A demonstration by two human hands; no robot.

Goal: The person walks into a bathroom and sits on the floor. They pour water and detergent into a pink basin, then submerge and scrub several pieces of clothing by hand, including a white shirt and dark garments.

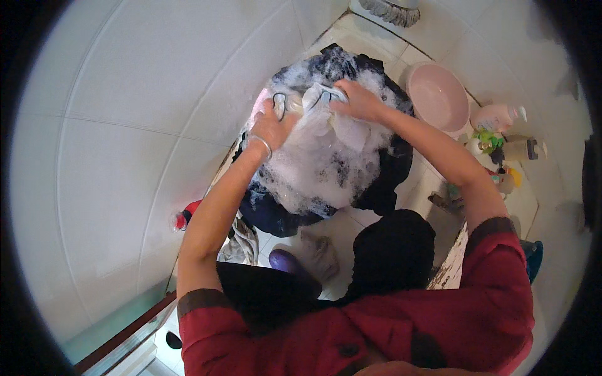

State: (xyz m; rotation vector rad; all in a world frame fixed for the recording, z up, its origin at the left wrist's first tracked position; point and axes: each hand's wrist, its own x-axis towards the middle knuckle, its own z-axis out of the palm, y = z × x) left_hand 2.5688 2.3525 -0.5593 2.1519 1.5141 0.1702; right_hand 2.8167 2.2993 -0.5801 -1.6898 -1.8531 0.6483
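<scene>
A white wet cloth with dark trim [322, 105] is stretched between my two hands over a heap of foam. My left hand [275, 126], with a bangle at the wrist, grips its left part, where a loop of dark trim shows. The right part is pinched in the fingers of my right hand [360, 101]. White suds [315, 169] spread below and around both hands. Dark wet clothes [395, 176] ring the foam and hang over the sides of what looks like a tub, mostly hidden; a pink edge [259, 101] shows at its left.
Right of the laundry stands a pink plastic basin [439, 96]. Beside it are a pink pump bottle [491, 117] and several other bottles. A tiled wall [117, 155] rises close on the left, near a red-and-clear bottle [181, 220]. A grey cloth [242, 242] and purple footwear [283, 261] are low down.
</scene>
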